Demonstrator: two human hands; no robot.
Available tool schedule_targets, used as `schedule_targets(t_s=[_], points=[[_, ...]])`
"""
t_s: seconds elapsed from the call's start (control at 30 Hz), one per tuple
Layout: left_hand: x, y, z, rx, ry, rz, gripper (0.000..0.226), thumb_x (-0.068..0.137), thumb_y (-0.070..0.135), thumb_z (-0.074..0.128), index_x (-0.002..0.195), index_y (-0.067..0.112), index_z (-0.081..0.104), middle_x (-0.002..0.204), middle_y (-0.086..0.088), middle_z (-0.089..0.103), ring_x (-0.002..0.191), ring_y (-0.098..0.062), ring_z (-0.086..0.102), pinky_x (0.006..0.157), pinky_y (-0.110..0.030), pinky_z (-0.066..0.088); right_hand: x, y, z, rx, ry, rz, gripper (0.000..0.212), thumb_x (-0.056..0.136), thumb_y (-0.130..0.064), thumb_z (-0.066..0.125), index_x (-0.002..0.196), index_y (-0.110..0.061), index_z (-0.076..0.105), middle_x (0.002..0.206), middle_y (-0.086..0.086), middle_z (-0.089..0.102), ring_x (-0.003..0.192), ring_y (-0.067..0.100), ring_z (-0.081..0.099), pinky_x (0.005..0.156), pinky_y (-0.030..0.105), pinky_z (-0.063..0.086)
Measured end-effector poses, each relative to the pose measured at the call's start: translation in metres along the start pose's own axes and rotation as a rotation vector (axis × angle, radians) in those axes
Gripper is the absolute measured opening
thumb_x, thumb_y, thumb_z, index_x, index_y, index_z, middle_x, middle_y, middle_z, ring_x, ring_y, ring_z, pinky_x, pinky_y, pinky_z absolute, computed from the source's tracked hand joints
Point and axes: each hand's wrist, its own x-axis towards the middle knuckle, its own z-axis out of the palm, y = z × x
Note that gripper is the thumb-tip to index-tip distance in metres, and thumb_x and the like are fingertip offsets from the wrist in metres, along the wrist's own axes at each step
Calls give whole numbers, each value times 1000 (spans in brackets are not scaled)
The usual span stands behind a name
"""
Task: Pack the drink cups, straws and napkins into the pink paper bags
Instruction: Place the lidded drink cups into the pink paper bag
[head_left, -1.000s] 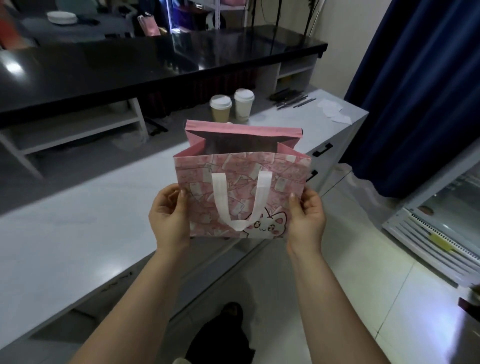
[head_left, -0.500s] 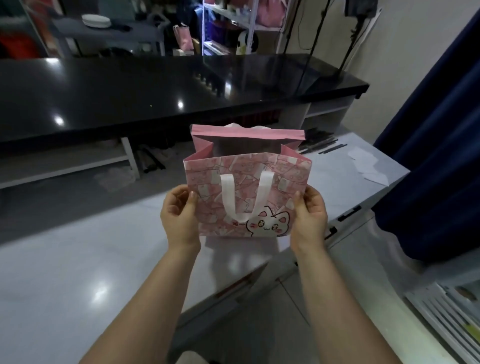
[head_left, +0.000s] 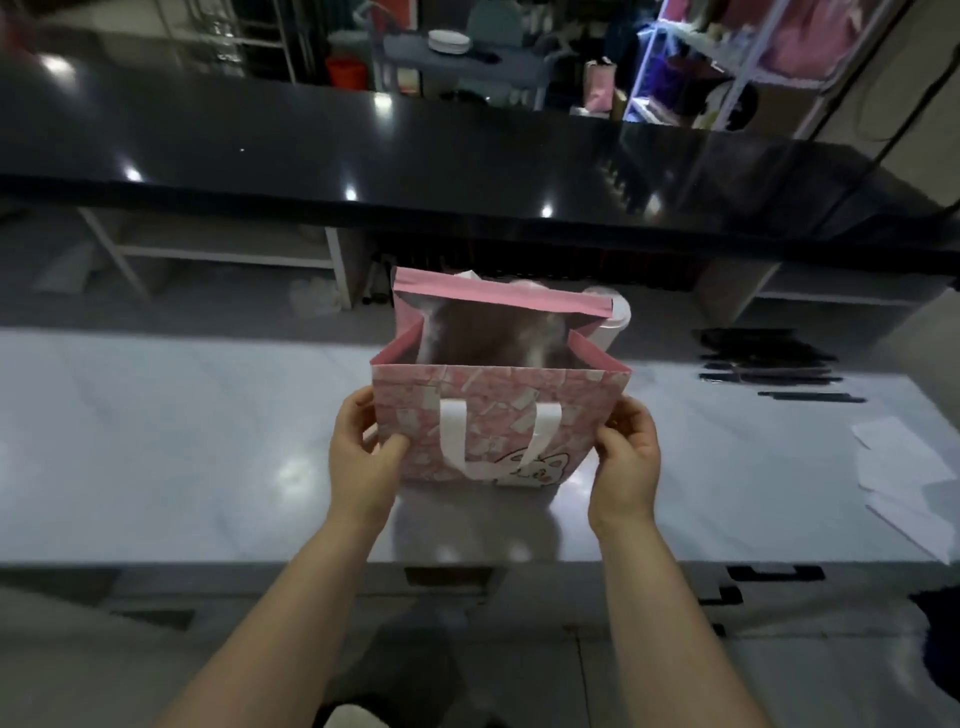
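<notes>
An open pink paper bag (head_left: 488, 415) with a white ribbon handle and a cartoon cat print stands upright over the white counter (head_left: 156, 457). My left hand (head_left: 363, 457) pinches its left edge, thumb on the front panel. My right hand (head_left: 626, 457) grips its right edge. Behind the bag, a white-lidded drink cup (head_left: 615, 319) peeks out at the right; a second cup is mostly hidden. Black straws (head_left: 769, 364) lie on the counter to the right. White napkins (head_left: 904, 467) lie at the far right edge.
A long black glossy counter (head_left: 415, 161) runs across behind the white one, with shelves beneath. Racks, a small table with plates and another pink bag (head_left: 600, 88) stand in the background. Drawer handles show on the counter's front.
The view has swung round to face the counter squarely. The bag, still held by both hands, has moved down over the counter top, in front of the cups.
</notes>
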Motion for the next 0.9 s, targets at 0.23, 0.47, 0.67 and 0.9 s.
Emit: schedule_targets(t_s=[0.23, 0.47, 0.67, 0.9], points=[[-37, 18, -3, 275, 132, 63, 56, 82, 23, 75, 121, 49, 45, 118, 26, 57, 111, 7, 52, 91, -21, 43, 4, -35, -10, 57, -213, -5, 50, 77, 9, 57, 113, -26, 60, 117, 2, 64, 112, 23, 59, 82, 35, 57], [-58, 16, -28, 450, 143, 136, 55, 81, 15, 71, 125, 38, 49, 122, 18, 53, 111, 2, 50, 89, -12, 37, -9, -42, -17, -225, -215, -201, 53, 86, -4, 65, 120, -42, 47, 121, -20, 55, 112, -2, 52, 102, 32, 44], [-98, -13, -34, 699, -25, 206, 45, 79, 15, 70, 122, 22, 58, 116, 10, 57, 112, -13, 51, 95, -30, 43, -38, -12, -48, -524, -228, -243, 45, 88, -10, 65, 123, -34, 49, 123, -12, 54, 112, 6, 51, 97, 26, 42], [-132, -25, 20, 909, -374, 375, 43, 79, 29, 71, 120, 18, 63, 117, -2, 60, 113, -24, 51, 90, -39, 42, -70, 0, -96, -841, -323, -276, 42, 85, -14, 70, 121, -30, 56, 117, -16, 53, 116, 9, 43, 95, 12, 32]])
